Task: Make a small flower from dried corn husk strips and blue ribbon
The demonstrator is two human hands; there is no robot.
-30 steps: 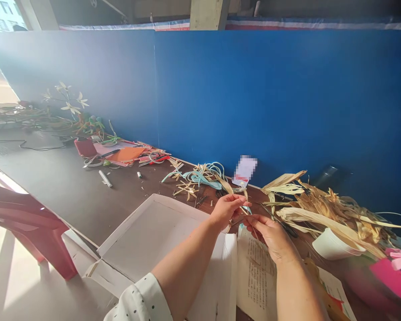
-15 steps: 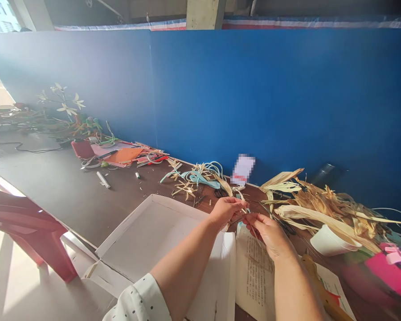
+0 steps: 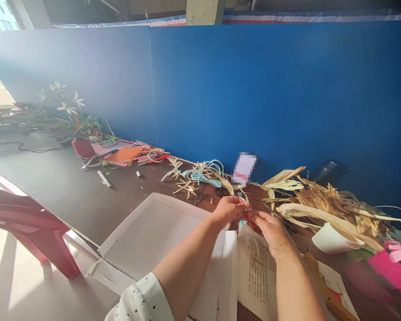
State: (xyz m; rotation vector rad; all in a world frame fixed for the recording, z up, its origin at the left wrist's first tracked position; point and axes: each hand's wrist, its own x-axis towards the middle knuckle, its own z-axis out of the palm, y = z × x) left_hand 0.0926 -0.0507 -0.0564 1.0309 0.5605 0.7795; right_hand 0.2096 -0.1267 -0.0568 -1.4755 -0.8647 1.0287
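1. A thin strand (image 3: 251, 226), brownish and slightly curved, is right of centre in the lower half of the frame, hanging below the fingers. A small pale tip (image 3: 250, 209) shows just above it; whether the two are one piece I cannot tell.
2. The left hand (image 3: 232, 208) has thumb and fingertips closed in a pinch at the pale tip.
3. The right hand (image 3: 267, 227) has its fingers nearly together, gripping the thin strand, close beside the left fingertips.
4. The fingers hide much of the work, and the right forearm covers one side of the printed page (image 3: 257, 278) at lower right of centre.
5. The left forearm crosses the open white box (image 3: 147, 232), lower centre.
6. Just above the hands lie dark-handled scissors (image 3: 221, 191); to their left, light blue strips (image 3: 207, 179) and pale star-shaped flowers (image 3: 189, 189).
7. Dried husks (image 3: 330, 199) sprawl at right of the frame, over a tilted white cup (image 3: 336, 241).
8. A pink item (image 3: 392, 273) sits blurred at the lower right edge.
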